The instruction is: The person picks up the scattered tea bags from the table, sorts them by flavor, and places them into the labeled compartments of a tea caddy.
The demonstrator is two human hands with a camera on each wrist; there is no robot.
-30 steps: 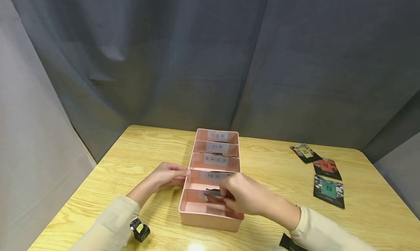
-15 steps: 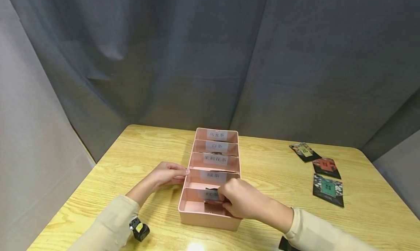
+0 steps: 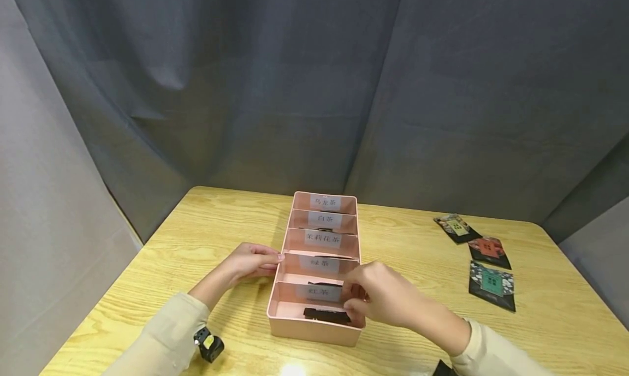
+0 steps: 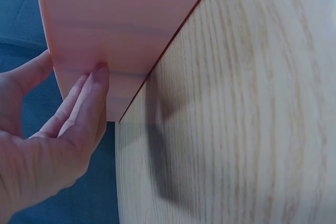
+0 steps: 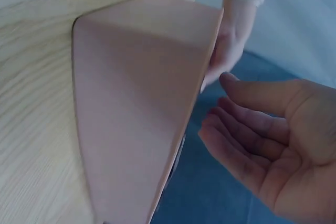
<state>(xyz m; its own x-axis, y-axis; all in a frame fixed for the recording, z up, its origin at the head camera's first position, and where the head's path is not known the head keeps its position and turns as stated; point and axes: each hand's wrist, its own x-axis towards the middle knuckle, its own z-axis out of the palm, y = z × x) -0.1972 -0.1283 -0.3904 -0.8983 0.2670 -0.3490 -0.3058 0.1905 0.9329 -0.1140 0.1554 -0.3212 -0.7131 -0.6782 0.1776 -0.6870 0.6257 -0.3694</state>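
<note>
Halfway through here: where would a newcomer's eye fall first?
Probably on the pink divided box near the middle of the wooden table, with a black packet lying in its nearest compartment. Next, the left hand holds the box's left rim, while the right hand hovers empty above its right side. At far right, the yellow-labelled packet, red-labelled packet and green-labelled packet stand out.

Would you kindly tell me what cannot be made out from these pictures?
Dark item: head view, front divider hides its lower part.
Black packet: head view, markings too small to read.
Teal-labelled packet: head view, fine print too small.
Pink organizer: both wrist views, its walls hide the compartments.
Right sleeve: head view, cut off by bottom edge.
</note>
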